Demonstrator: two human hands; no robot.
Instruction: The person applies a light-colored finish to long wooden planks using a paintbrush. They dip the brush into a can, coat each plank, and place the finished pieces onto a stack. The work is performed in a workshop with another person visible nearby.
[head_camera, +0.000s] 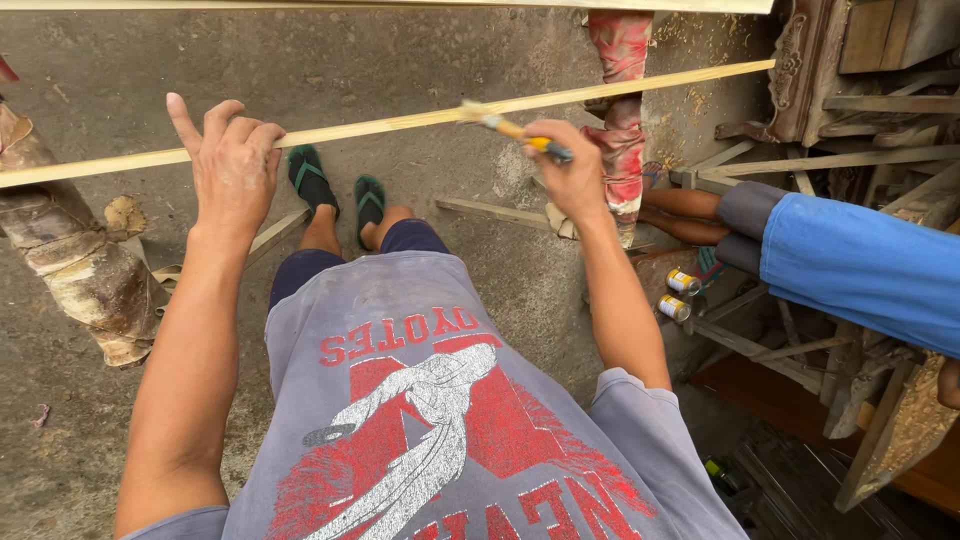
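Note:
A long pale wooden strip (400, 123) runs across the view from lower left to upper right. My left hand (232, 165) grips it near the left, index finger pointing up. In my right hand (575, 172) is a small paintbrush (512, 129) with a yellow and dark handle; its bristle end rests on the strip near the middle. Below the strip I see my grey printed shirt and my feet in green sandals (338, 186) on the concrete floor.
Another person in a blue shirt (865, 265) is at the right, forearms reaching left. Two small cans (678, 294) lie near wooden frames and carved wood pieces (800, 70) at the right. A wrapped post (622, 110) stands behind; a bundled roll (80, 260) lies left.

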